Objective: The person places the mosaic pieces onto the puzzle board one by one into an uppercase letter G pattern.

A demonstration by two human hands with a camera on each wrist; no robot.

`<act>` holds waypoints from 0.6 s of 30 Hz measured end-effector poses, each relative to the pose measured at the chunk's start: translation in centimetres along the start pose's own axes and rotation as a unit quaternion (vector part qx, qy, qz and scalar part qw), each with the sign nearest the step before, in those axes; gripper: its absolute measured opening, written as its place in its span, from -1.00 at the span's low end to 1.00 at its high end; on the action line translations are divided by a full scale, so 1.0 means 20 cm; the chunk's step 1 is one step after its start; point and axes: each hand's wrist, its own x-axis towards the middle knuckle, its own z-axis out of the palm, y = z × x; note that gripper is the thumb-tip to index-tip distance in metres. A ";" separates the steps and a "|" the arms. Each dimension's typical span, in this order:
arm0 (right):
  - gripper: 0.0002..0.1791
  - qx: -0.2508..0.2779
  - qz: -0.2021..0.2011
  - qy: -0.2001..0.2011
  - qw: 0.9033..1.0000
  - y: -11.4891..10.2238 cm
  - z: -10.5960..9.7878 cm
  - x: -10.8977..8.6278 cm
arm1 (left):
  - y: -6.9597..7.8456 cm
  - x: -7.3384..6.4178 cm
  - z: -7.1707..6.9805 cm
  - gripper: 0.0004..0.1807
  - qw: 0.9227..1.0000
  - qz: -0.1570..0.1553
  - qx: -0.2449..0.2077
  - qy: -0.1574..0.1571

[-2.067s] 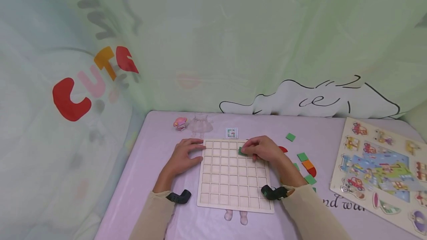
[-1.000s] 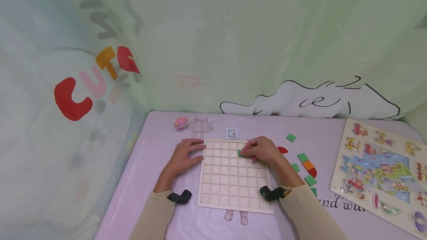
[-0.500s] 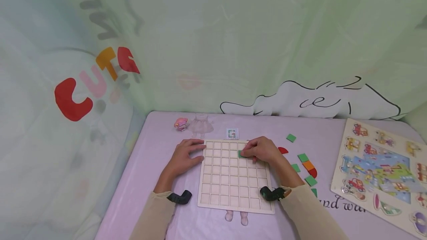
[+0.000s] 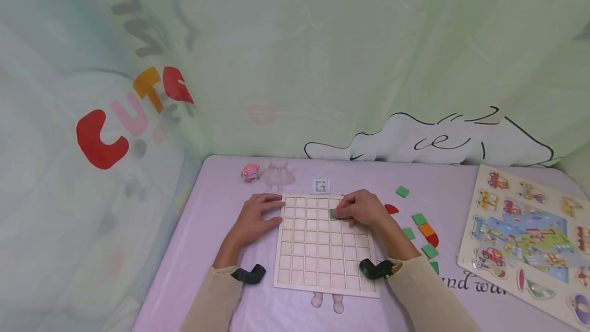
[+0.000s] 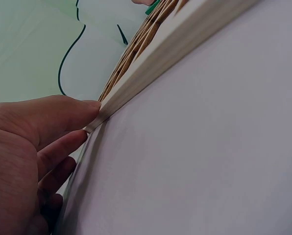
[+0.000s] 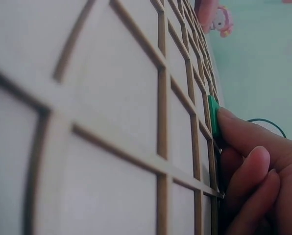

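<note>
A pale wooden grid board lies flat in front of me. My right hand pinches a small green square tile over one of its upper right cells. In the right wrist view, thumb and forefinger meet at that tile, which stands slightly above the grid bars. My left hand rests beside the board's upper left side, fingers relaxed. Its thumb and fingertips touch the board's edge in the left wrist view.
Right of the board lie several loose green tiles, an orange tile and red rounded pieces. A patterned card and a pink figurine are behind it. A picture puzzle board occupies the far right.
The green tile was tilted and darker two seconds ago; it has settled flatter onto the cell, with my right hand following slightly. My left hand has stayed at the board's edge.
</note>
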 end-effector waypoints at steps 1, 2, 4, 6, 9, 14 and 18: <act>-0.78 -0.001 -0.001 0.000 1.000 0.00 0.00 0.00 | 0.00 0.00 0.00 -0.54 1.000 0.001 0.000 0.000; -0.78 -0.002 -0.002 0.001 1.000 0.00 0.00 0.00 | 0.00 0.00 0.00 -0.54 1.000 0.002 0.001 0.000; -0.78 -0.003 -0.003 0.002 1.000 0.00 0.00 0.00 | 0.00 0.00 0.00 -0.54 1.000 0.003 0.002 0.000; -0.78 -0.006 -0.004 0.002 1.000 0.00 0.00 0.00 | 0.00 0.00 0.00 -0.54 1.000 0.005 0.002 0.001; -0.78 -0.008 -0.004 0.002 1.000 0.00 0.00 0.00 | 0.00 0.00 0.00 -0.54 1.000 0.008 -0.002 0.003; -0.78 -0.008 -0.003 0.003 1.000 -0.01 0.00 0.00 | 0.00 0.00 0.00 -0.55 1.000 0.006 0.004 0.006; -0.78 -0.012 0.003 0.006 1.000 0.00 0.01 -0.01 | 0.00 0.00 0.01 -0.55 1.000 0.010 0.010 0.007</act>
